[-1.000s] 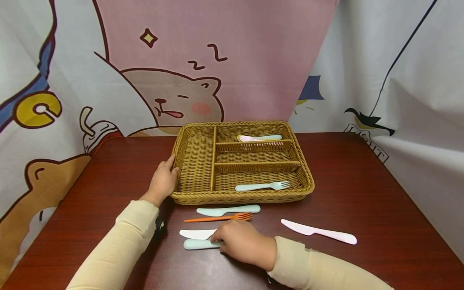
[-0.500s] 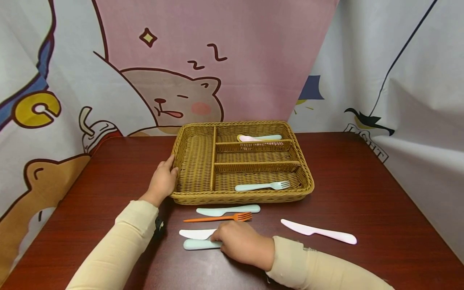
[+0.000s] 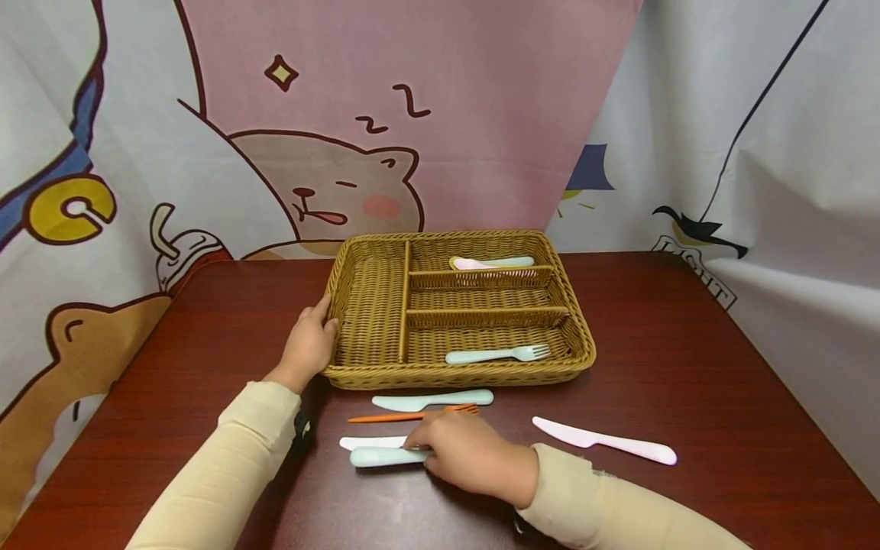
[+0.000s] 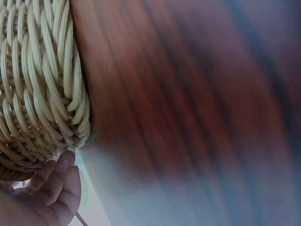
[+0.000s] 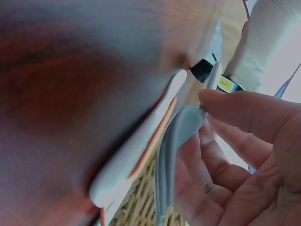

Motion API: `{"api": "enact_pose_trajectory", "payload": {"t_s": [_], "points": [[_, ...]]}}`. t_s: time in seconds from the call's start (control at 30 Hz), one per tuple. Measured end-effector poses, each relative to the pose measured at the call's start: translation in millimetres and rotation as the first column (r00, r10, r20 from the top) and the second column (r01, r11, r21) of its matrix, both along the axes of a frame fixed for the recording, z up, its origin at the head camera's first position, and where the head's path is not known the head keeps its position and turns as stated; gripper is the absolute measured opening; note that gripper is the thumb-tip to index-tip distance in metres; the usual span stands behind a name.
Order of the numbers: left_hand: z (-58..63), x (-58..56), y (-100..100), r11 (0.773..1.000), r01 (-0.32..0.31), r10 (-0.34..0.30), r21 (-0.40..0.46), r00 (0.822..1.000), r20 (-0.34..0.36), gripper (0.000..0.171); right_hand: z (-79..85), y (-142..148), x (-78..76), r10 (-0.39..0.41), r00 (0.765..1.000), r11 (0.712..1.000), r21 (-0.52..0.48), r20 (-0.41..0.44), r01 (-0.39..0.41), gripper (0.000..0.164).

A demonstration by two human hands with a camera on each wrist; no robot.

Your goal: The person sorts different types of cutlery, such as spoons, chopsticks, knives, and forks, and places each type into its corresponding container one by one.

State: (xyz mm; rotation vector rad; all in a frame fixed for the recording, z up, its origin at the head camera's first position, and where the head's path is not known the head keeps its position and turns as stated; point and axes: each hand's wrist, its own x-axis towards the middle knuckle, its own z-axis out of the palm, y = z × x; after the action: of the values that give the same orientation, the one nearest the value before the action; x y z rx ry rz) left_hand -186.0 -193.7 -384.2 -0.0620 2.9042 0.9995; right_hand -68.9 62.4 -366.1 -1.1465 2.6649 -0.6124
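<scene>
My left hand [image 3: 309, 345] holds the left side of a wicker cutlery basket [image 3: 457, 374], its fingers at the woven wall in the left wrist view. My right hand [image 3: 474, 457] pinches a pale green fork [image 5: 188, 123] between thumb and fingers. The fork's tines show in the right wrist view; in the head view only its handle emerges from the hand, just above the table. Beside it lies a white knife [image 3: 371, 442], partly covered by the fork and hand. Behind that are an orange fork [image 3: 392, 417] and a pale green knife [image 3: 433, 400].
A pink knife [image 3: 605, 441] lies on the table to the right. Inside the basket, another pale green fork [image 3: 498, 354] lies in the front compartment, and pink and green utensils [image 3: 491, 262] lie in the back one. A printed curtain [image 3: 481, 114] hangs behind the table.
My right hand has raised the pale green fork slightly from the table and shifted a little right, now covering part of the orange fork's head. The left hand and basket stay put.
</scene>
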Motion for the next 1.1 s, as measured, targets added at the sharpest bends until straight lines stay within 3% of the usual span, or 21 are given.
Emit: {"api": "enact_pose_trajectory", "payload": {"t_s": [0.4, 1.1], "points": [[-0.4, 1.1, 0, 1.000, -0.002, 0.002, 0.000, 1.000, -0.003, 0.057, 15.8, 14, -8.0, -0.035, 0.996, 0.999, -0.030, -0.079, 0.033, 0.030], [-0.6, 0.8, 0, 1.000, -0.005, 0.005, 0.004, 1.000, -0.009, 0.057, 45.3, 44, -37.1, -0.115, 0.993, 0.992, -0.053, 0.006, 0.115, 0.028]]}}
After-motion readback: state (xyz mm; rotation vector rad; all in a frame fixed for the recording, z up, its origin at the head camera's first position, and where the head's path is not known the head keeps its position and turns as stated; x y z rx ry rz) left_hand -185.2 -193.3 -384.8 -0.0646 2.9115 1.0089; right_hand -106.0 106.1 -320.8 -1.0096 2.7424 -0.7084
